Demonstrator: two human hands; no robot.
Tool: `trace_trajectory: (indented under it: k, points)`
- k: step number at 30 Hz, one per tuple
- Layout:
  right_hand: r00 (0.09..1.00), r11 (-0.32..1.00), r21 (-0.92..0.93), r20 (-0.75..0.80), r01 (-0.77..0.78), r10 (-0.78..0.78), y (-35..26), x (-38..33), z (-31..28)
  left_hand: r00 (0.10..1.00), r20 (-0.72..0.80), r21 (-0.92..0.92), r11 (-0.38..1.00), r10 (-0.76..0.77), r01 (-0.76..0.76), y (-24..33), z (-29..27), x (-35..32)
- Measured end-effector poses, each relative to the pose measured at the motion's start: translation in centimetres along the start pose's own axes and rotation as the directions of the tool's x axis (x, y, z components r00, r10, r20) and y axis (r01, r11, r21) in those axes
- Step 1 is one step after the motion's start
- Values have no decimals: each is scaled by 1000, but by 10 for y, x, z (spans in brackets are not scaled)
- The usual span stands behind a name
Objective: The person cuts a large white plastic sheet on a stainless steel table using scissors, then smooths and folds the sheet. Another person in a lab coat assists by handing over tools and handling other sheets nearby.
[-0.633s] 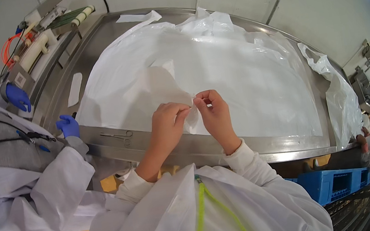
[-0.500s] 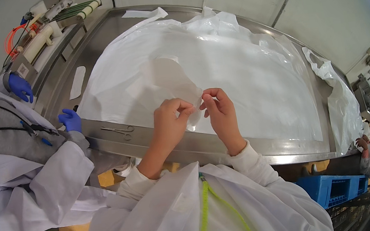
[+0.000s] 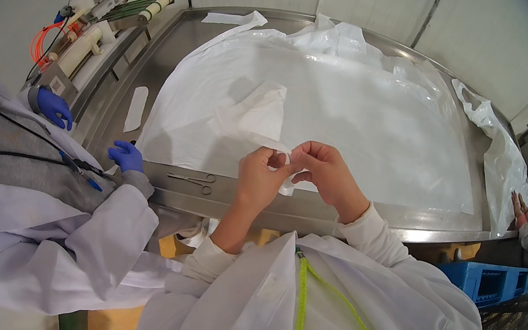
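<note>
My left hand [image 3: 258, 178] and my right hand [image 3: 322, 168] meet over the near rim of a steel table [image 3: 228, 202]. Both pinch the corner of a thin white sheet [image 3: 255, 116], which is lifted off the surface and folded back toward me. Under it a large clear plastic film [image 3: 364, 101] covers most of the tabletop. My white sleeves and a white apron with a yellow-green strap [image 3: 300, 304] fill the bottom of the view.
A person in a white coat stands at my left with blue-gloved hands [image 3: 126, 156] at the table's rim. Small scissors [image 3: 191, 178] lie on the rim near them. A machine with orange hoses [image 3: 61, 41] stands far left. A blue crate [image 3: 486, 282] sits lower right.
The sheet's corner has been lifted higher and folded back, showing a raised flap. My hands stay pinched together at the rim. The neighbour's gloved hands have shifted slightly.
</note>
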State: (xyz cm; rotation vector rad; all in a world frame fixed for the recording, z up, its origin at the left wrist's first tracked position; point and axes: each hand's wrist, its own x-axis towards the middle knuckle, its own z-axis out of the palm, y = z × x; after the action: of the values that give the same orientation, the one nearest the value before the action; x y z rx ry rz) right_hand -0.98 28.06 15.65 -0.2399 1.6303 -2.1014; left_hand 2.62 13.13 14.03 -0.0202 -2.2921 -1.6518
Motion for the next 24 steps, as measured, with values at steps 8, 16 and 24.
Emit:
trace_trajectory:
  k: [8, 16, 24]
  points:
    - [729, 888, -29, -559, 459, -395, 10, 36, -124, 932, -343, -350, 936, -114, -14, -41, -73, 39]
    - [156, 658, -743, -669, -119, -727, -46, -20, -268, 641, -743, 176, 980, 194, -93, -91, -176, 81]
    - [75, 738, -604, -787, -301, -613, -15, -73, -391, 585, -796, 419, 838, 153, 350, -164, -179, 121]
